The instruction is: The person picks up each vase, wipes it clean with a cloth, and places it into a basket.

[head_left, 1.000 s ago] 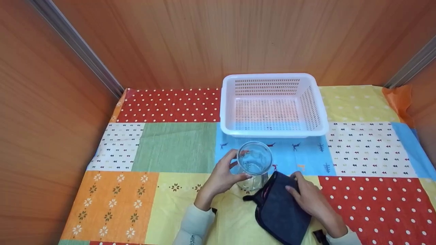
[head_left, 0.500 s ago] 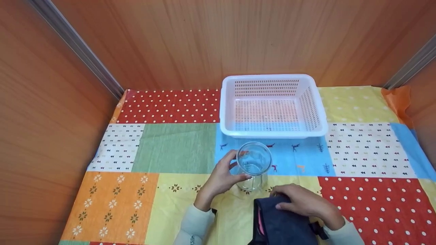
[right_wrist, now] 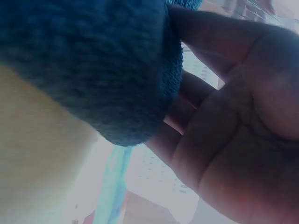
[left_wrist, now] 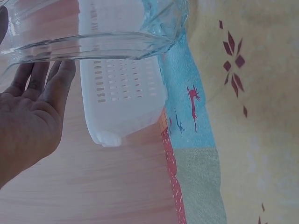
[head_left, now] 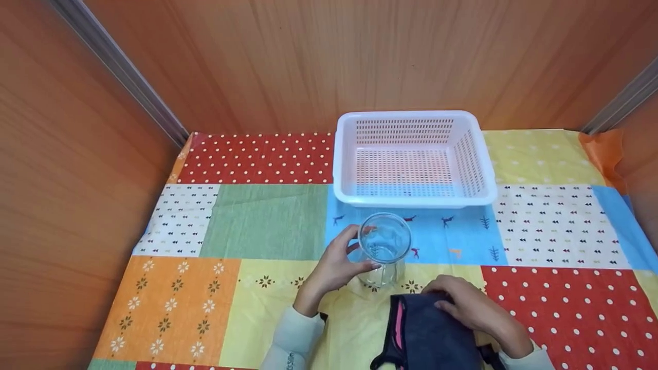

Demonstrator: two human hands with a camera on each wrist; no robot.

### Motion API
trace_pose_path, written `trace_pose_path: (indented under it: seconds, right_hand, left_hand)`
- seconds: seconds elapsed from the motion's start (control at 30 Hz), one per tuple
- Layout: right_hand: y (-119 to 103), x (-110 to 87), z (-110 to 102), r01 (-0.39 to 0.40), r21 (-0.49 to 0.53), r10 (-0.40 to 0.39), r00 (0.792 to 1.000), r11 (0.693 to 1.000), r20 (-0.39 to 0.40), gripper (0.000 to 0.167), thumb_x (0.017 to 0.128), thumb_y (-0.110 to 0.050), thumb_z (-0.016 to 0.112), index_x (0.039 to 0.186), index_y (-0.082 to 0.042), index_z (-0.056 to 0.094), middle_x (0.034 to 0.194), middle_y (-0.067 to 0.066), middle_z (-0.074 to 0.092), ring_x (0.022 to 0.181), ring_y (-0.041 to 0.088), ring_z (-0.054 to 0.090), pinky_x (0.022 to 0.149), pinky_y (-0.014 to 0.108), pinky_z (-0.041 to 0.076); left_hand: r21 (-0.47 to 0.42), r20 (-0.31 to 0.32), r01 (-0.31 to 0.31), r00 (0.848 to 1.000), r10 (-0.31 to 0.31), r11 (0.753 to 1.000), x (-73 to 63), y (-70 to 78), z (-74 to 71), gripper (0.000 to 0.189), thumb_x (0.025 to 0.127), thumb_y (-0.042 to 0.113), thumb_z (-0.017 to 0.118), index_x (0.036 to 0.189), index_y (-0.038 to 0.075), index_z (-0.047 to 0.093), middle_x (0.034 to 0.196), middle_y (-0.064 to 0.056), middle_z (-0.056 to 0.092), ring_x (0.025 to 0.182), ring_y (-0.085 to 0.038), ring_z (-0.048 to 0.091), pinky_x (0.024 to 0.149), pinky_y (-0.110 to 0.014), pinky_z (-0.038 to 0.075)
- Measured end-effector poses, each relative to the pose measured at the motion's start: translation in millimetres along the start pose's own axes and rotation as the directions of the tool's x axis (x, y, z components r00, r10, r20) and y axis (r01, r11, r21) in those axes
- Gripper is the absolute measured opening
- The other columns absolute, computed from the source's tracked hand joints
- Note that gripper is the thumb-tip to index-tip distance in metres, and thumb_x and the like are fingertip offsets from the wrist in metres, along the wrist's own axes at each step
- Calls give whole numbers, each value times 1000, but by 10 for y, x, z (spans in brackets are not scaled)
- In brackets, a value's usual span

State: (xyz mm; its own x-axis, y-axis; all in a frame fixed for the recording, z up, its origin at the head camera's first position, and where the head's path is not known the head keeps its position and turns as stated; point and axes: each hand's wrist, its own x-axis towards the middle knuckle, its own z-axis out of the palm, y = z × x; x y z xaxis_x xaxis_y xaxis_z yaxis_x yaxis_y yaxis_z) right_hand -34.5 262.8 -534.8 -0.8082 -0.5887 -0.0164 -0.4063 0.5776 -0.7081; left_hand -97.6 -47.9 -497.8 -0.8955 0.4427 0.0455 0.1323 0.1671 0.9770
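My left hand (head_left: 337, 261) holds a clear glass jar (head_left: 385, 241) that stands upright on the cloth, thumb at the near side and fingers round the back. In the left wrist view the glass (left_wrist: 117, 44) crosses the top, above the fingers. A folded dark navy cloth (head_left: 437, 334) with black edging, a loop and a pink inner side lies at the near edge. At its top my right hand (head_left: 470, 306) pinches it between thumb and fingers. The right wrist view shows the dark cloth's (right_wrist: 93, 70) fuzzy surface close up; part of the cloth falls outside the head view.
A white plastic basket (head_left: 414, 200) with slotted walls stands just behind the jar, with nothing in it. A patchwork tablecloth (head_left: 272, 221) covers the table. Wooden panels (head_left: 257, 67) enclose the back and both sides.
My right hand has drawn the dark cloth down toward the near edge, away from the jar, and its pink side now shows more. The left hand and jar have stayed put.
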Motion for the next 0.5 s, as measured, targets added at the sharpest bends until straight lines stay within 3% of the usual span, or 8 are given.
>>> trace_pose_path:
  seconds: [0.23,0.5]
  right_hand:
    - [67,-7,7,-93,145,97,995,985,-17,27,90,5,76,116,-2,71,105,7,72,88,13,66,80,34,60]
    - [30,-28,38,-105,105,109,994,989,-29,22,93,2,75,114,-5,73,109,6,73,92,19,67,82,38,60]
  left_hand:
    - [14,6,-10,1000,10,1000,18,14,-23,65,85,-2,86,142,-2,55,140,-25,56,134,-43,51,116,-56,47]
    - [114,48,-29,999,24,993,19,40,-50,71,86,6,87,148,3,52,145,-21,56,135,-41,53,115,-59,47]
